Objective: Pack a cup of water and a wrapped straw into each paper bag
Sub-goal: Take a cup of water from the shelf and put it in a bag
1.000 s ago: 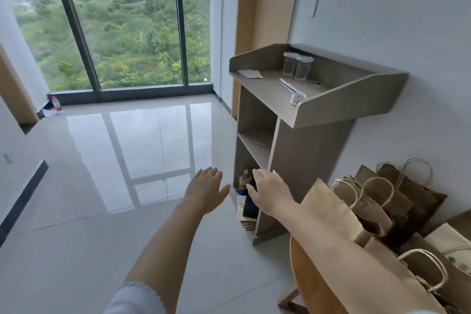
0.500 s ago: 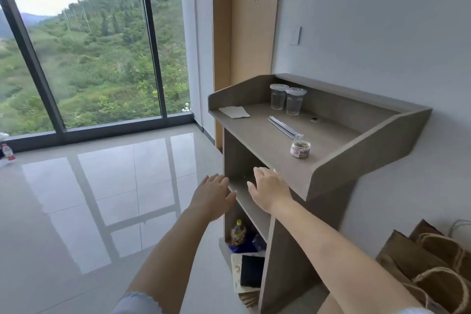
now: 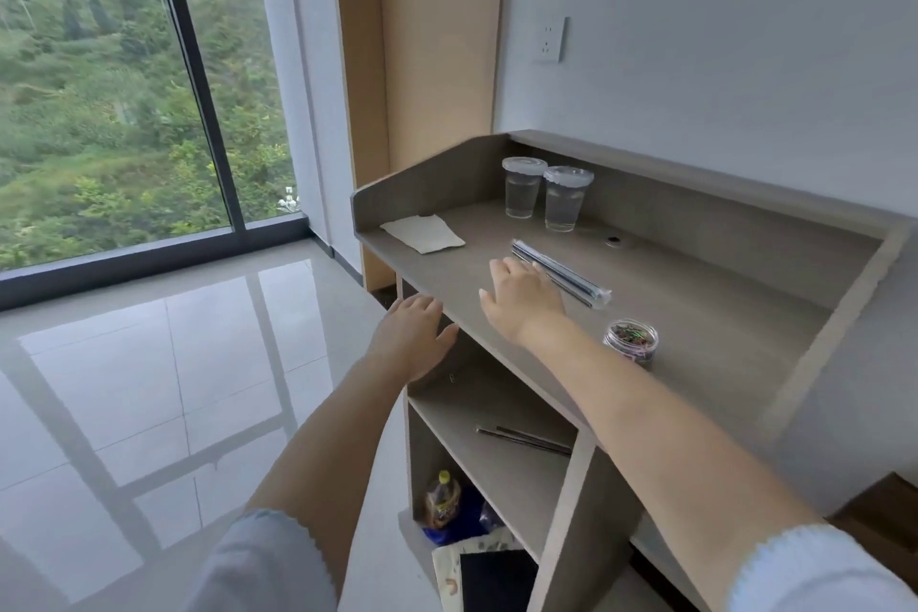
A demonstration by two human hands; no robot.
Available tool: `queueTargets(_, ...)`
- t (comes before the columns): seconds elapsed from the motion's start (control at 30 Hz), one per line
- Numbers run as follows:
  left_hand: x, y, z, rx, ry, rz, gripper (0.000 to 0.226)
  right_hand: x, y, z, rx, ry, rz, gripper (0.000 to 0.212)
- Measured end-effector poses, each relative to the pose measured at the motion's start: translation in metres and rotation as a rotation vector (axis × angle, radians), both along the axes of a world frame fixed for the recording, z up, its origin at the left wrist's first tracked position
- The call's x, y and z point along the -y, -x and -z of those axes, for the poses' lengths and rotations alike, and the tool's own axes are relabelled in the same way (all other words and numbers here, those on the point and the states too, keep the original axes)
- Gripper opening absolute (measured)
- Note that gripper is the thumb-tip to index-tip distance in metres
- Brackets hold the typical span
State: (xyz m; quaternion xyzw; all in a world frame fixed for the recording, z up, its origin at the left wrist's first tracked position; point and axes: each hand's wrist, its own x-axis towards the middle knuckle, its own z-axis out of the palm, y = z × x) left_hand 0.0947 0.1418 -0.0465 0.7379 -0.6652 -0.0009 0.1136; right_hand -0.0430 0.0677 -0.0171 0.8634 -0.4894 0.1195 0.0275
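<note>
Head view: 2 lidded cups of water (image 3: 545,195) stand side by side at the back of the grey desk top (image 3: 695,313). The wrapped straws (image 3: 571,274) lie in front of them. The right hand (image 3: 524,296), fingers loosely spread, holding nothing, reaches just beside the straws. The left hand (image 3: 415,338) hovers at the desk edge, fingers relaxed, empty. No writing is readable; the jar (image 3: 631,342) label is blurred.

Two lidded clear water cups (image 3: 545,195) upright, side by side; wrapped straws (image 3: 561,272) lying nearby.
</note>
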Motion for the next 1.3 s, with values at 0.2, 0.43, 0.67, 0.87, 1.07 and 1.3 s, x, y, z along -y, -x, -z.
queueTargets(0.2,0.090,-0.067,-0.020,0.082,-0.034,0.104,0.051,0.085,-0.042,-0.015,-0.021,-0.011,0.138,0.042)
queueTargets(0.43,0.185,-0.116,-0.021,0.106,-0.087,0.162,0.047,0.160,-0.057,-0.018,0.028,-0.033,0.308,0.039)
queueTargets(0.67,0.265,-0.106,-0.011,0.065,-0.065,0.280,0.046,0.229,-0.042,-0.014,-0.001,0.014,0.413,0.042)
queueTargets(0.87,0.327,-0.107,-0.011,0.076,-0.027,0.316,0.051,0.286,-0.026,-0.029,0.069,0.055,0.520,0.057)
queueTargets(1.07,0.372,-0.106,-0.010,0.057,0.006,0.328,0.047,0.332,-0.014,-0.035,0.147,0.052,0.660,0.077)
queueTargets(1.3,0.398,-0.105,-0.004,0.038,0.003,0.336,0.046,0.365,-0.014,-0.035,0.226,-0.058,0.747,0.093)
